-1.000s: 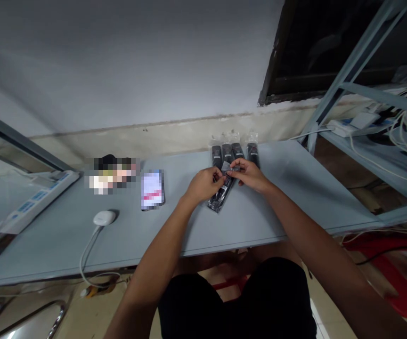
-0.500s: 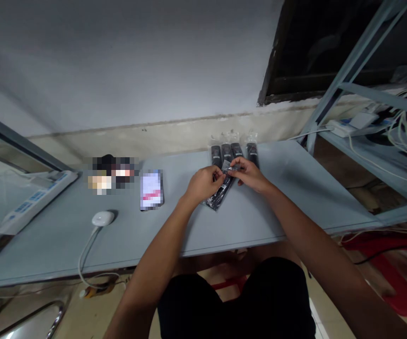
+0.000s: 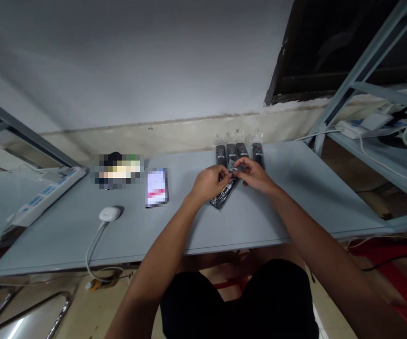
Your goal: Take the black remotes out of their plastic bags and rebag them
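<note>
My left hand point(image 3: 208, 182) and my right hand point(image 3: 255, 173) meet over the middle of the grey table point(image 3: 281, 207). Both pinch the clear top flap of a black remote in a plastic sleeve point(image 3: 223, 196), which slants down to the left between them. Just behind my hands several more bagged black remotes point(image 3: 239, 149) lie side by side at the table's far edge.
A phone point(image 3: 156, 187) lies left of my hands, with a blurred dark object point(image 3: 118, 167) further left. A white round device point(image 3: 109, 214) with a cable sits near a white power strip point(image 3: 44, 195). Metal shelving point(image 3: 373, 136) with cables stands at the right.
My hands have stayed on the sleeve's top and drawn slightly closer together. The view has shifted a little, so everything sits slightly further right.
</note>
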### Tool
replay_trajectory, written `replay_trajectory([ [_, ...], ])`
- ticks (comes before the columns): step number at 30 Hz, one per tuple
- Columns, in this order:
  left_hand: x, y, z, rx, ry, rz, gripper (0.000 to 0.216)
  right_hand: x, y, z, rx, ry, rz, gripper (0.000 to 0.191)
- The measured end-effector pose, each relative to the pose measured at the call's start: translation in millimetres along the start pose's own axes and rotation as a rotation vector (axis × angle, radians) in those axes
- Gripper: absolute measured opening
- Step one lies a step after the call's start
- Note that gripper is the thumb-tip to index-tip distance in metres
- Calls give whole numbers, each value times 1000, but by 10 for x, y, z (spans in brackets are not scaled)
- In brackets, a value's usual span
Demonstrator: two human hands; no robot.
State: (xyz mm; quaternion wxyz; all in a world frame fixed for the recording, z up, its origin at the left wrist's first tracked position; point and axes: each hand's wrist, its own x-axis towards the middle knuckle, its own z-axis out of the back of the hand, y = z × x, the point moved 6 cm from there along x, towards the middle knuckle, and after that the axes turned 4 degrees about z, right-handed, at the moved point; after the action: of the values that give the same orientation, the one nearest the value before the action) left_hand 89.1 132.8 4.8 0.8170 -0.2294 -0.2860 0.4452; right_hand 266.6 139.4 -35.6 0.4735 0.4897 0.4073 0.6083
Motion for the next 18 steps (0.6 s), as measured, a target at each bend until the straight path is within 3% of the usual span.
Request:
replay_trajectory([
  [8,-19,-75,10,75,-98,-34,13,19,-7,38,-5,-19,-42,28],
  [11,-49,-143,-26,136,-130,-72,38,43,-58,58,16,-48,-41,30],
  [14,-70,-169,-134,238,-67,-93,64,56,-86,101,31,-101,-19,30],
  [18,-67,-157,-218,369,14,-90,58,47,-53,106,71,-106,15,31],
])
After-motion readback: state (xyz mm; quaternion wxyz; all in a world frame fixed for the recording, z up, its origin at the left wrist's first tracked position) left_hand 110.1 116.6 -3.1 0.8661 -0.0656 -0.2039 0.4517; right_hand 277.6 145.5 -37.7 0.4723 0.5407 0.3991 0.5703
